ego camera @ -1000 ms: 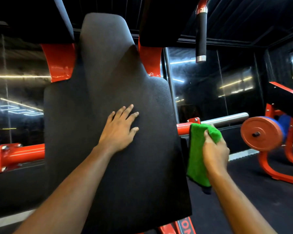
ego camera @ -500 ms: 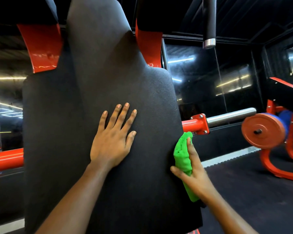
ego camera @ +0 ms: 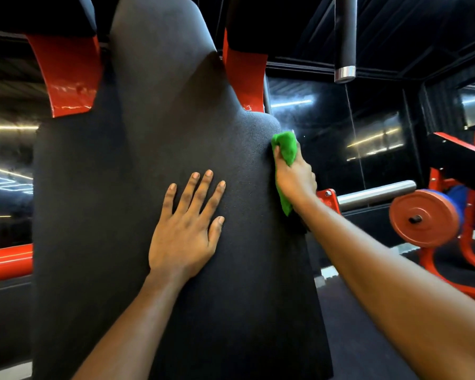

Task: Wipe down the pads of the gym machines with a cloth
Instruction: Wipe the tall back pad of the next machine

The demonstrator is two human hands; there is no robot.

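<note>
Cloth [ego camera: 287,152], green and bunched, sits against the right edge of the back pad [ego camera: 121,215], clenched in the right hand [ego camera: 295,179]. Left hand [ego camera: 184,229] lies flat and released at pad centre. Cloth appears light, soft and pliable; grip it as a wad.

We see tall black textured pad [ego camera: 159,160], upright; bunched green cloth [ego camera: 285,149] pressed against its upper right edge.

Bare left hand [ego camera: 183,237] and right hand [ego camera: 294,179], bare forearms [ego camera: 126,325].
</note>
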